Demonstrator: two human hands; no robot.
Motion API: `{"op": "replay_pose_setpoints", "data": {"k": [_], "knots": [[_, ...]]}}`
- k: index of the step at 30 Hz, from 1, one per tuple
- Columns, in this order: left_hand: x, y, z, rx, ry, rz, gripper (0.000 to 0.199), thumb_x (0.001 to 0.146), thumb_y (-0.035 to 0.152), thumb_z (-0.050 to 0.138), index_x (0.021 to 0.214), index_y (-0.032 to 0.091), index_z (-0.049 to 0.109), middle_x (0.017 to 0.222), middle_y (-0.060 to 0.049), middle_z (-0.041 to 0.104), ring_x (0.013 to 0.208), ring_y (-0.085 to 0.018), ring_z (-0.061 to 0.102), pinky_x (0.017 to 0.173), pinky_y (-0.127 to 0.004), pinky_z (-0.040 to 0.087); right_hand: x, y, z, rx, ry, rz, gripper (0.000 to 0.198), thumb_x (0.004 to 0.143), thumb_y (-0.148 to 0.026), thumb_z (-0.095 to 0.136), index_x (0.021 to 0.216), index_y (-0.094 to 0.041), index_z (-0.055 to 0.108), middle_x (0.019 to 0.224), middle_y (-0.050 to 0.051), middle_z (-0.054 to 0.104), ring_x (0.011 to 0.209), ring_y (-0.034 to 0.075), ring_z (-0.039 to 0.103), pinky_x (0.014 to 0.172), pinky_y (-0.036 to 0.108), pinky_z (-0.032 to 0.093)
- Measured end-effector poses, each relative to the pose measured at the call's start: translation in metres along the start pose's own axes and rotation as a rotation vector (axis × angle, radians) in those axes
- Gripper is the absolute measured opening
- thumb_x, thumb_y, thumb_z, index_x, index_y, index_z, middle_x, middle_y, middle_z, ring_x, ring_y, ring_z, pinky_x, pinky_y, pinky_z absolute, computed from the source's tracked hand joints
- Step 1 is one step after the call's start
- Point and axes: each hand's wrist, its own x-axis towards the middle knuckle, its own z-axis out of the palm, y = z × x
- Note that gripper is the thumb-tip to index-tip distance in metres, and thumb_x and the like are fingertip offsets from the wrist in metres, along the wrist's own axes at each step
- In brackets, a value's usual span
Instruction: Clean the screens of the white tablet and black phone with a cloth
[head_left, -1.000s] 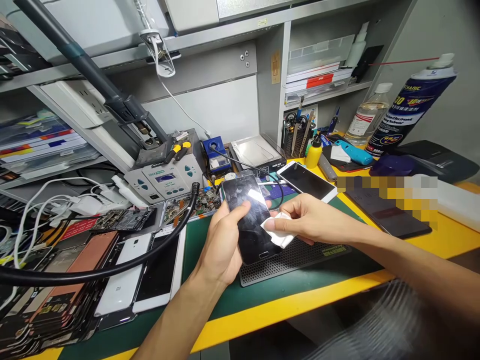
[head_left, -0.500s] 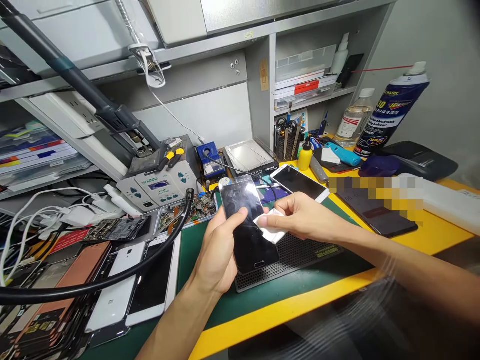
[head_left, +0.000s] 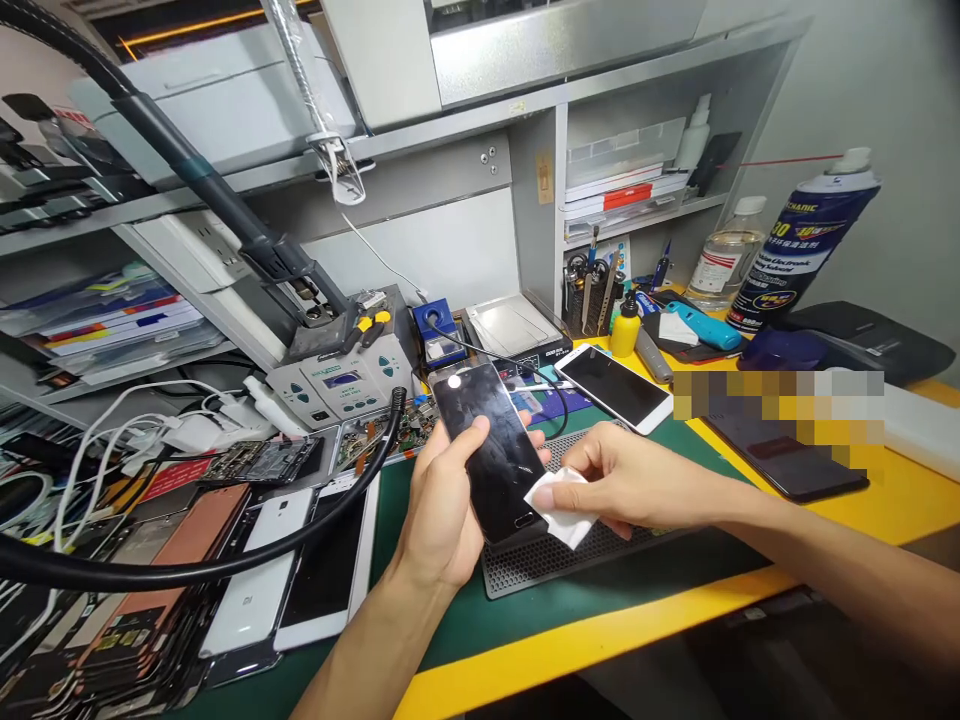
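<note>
A black smartphone lies tilted in my left hand, screen up. My left thumb rests on its screen and the fingertips show at the far edge. Smears and a bright light reflection show on the glass. In my right hand a folded white wipe is pinched between thumb and fingers. The wipe meets the phone's lower right edge, near the home button. Beneath both hands is a grey perforated pad on the green mat.
Left of my arm lie a white phone, several stacked phone parts and a black hose. Behind stands a soldering station. A white-framed phone, a yellow bottle, a spray can and a dark phone sit to the right.
My right hand has moved the wipe from beside the middle of the screen down towards the phone's lower right edge. The camera view has shifted, so the surroundings appear lower and further right.
</note>
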Motion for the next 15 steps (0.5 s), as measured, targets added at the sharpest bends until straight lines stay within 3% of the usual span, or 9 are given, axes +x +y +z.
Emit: {"op": "replay_pose_setpoints", "data": {"k": [5,15], "knots": [[-0.003,0.001,0.0,-0.068,0.034,0.142,0.043,0.086,0.024,0.071,0.128,0.024,0.061,0.109,-0.006,0.077,0.094,-0.024,0.075,0.091,-0.041,0.059,0.004,-0.001,0.016,0.061,0.075,-0.037,0.061,0.093,-0.062,0.058,0.052,-0.018,0.055,0.038,-0.003,0.048,0.035,0.008,0.041,0.04,0.022,0.028],[0.0,-0.004,0.0,-0.135,0.061,0.277,0.046,0.09,0.021,0.066,0.134,0.027,0.058,0.105,-0.005,0.078,0.095,-0.021,0.075,0.094,-0.039,0.056,0.011,-0.001,0.05,0.188,0.102,0.05,0.07,0.091,-0.072,0.054,0.049,-0.016,0.058,0.039,0.001,0.053,0.032,0.008,0.046,0.034,0.019,0.028]]}}
